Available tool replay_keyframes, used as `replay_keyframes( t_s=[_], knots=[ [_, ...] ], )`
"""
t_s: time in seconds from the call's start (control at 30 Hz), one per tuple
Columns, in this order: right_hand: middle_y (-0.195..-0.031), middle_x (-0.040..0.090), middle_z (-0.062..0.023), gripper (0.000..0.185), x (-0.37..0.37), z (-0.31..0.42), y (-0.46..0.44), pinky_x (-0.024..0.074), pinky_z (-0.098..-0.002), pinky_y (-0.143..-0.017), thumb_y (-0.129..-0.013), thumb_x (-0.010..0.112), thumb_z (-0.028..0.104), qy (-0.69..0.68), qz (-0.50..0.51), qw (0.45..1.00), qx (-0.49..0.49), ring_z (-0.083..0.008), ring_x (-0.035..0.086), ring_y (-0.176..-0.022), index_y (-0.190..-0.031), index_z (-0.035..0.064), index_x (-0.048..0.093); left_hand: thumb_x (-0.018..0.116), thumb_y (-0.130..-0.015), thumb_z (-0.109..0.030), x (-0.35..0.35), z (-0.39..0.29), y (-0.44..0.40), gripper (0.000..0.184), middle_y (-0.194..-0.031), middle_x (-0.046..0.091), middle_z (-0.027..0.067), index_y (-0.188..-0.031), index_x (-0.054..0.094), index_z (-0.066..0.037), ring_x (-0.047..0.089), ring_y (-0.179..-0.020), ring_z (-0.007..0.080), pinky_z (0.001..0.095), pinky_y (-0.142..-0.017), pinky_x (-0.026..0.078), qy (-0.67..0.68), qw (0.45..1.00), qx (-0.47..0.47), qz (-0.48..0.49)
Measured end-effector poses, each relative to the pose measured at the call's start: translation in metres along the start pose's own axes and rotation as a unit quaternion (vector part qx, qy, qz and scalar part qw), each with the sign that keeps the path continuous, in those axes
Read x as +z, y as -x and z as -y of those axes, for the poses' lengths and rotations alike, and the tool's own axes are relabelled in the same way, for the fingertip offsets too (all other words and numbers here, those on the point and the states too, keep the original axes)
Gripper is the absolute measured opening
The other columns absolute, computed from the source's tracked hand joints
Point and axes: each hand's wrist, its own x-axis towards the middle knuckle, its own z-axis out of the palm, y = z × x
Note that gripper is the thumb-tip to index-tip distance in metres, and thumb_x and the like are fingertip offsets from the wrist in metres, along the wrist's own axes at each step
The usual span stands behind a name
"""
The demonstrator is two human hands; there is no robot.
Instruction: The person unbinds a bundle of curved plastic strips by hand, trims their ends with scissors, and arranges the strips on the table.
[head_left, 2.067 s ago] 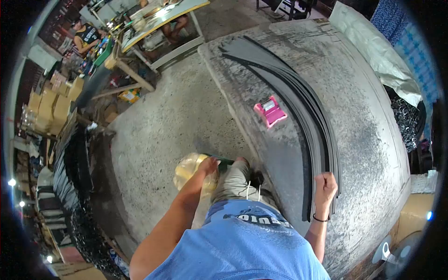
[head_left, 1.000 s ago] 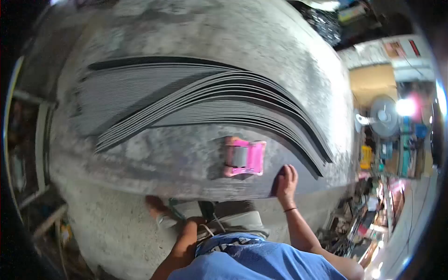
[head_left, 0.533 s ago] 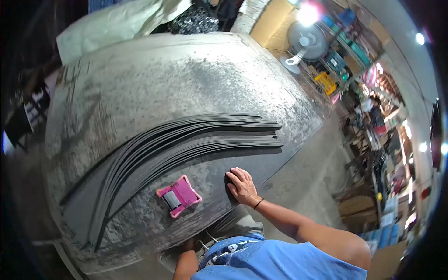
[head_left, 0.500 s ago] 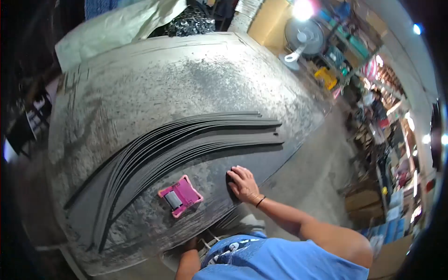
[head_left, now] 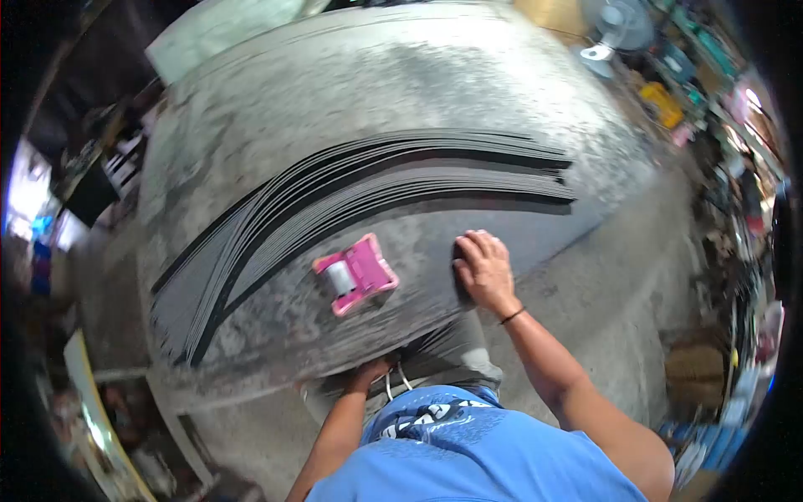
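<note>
My right hand (head_left: pixel 487 266) lies flat on the worn grey table (head_left: pixel 544 92) near its front edge, fingers stretched out and holding nothing that I can see. A dark band sits on my wrist. My left hand (head_left: pixel 378 366) is low at the table edge in front of my body, its fingers hidden in shadow. Between the hands and farther in lies a pink case (head_left: pixel 361 272) with a pale grey rectangular part on its left side. Beyond it a bundle of long, thin, dark strips (head_left: pixel 335 180) curves across the table, fanned out at the left end.
A pale sheet (head_left: pixel 217 38) covers the table's far left corner. At the far right stand a fan (head_left: pixel 617 25) and a yellow object (head_left: pixel 661 105). Cluttered shelves line the right side, with a cardboard box (head_left: pixel 694 375) on the floor.
My view has tilted downward, so the table and strips sit higher and farther right, and more of my body shows. My right hand stays on the table; nothing was picked up.
</note>
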Motion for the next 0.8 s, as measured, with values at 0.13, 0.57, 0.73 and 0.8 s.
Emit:
replay_keyframes(
  t_s=[0.13, 0.57, 0.73, 0.8],
  knots=[
    [-0.129, 0.053, -0.0108, 0.043, 0.005, -0.002, 0.001, 0.0315, -0.0457, -0.107, -0.083, 0.066, 0.024, -0.010, -0.029, 1.000, 0.001, -0.0321, 0.044, -0.126, -0.123, 0.0117, 0.057, 0.049, -0.094, -0.052, -0.041, -0.015, 0.027, 0.065, -0.138, 0.049, 0.0205, -0.137, 0.046, -0.004, 0.046, -0.127, 0.0371, 0.0423, -0.106, 0.035, 0.158, 0.987, -0.038, -0.010],
    [-0.121, 0.060, -0.0116, 0.033, 0.004, 0.000, 0.003, 0.0355, -0.0445, -0.104, -0.083, 0.066, 0.025, -0.059, -0.091, 0.994, 0.004, -0.0316, 0.050, -0.120, -0.111, 0.0084, 0.064, 0.069, -0.087, -0.021, -0.251, -0.171, 0.144, 0.032, -0.104, 0.069, 0.0117, -0.113, 0.063, -0.004, 0.067, -0.094, 0.0242, 0.0336, -0.082, 0.051, 0.223, 0.963, 0.032, -0.151],
    [-0.126, 0.056, -0.0141, 0.036, 0.017, -0.017, 0.004, 0.0347, -0.0455, -0.104, -0.083, 0.068, 0.023, -0.061, -0.076, 0.995, -0.033, -0.0341, 0.048, -0.123, -0.115, 0.0081, 0.062, 0.069, -0.085, -0.020, -0.327, -0.125, 0.159, 0.033, -0.115, 0.062, 0.0162, -0.110, 0.062, 0.000, 0.060, -0.107, 0.0315, 0.0391, -0.093, 0.047, 0.051, 0.884, 0.002, -0.464],
    [-0.130, 0.052, -0.0176, 0.040, 0.018, -0.032, -0.005, 0.0325, -0.0478, -0.106, -0.079, 0.072, 0.019, -0.045, -0.119, 0.989, -0.071, -0.0384, 0.044, -0.126, -0.116, 0.0086, 0.061, 0.070, -0.084, -0.025, -0.345, -0.095, 0.145, 0.046, -0.129, 0.053, 0.0187, -0.121, 0.057, 0.000, 0.051, -0.119, 0.0352, 0.0420, -0.099, 0.042, -0.043, 0.854, -0.040, -0.517]
  ],
)
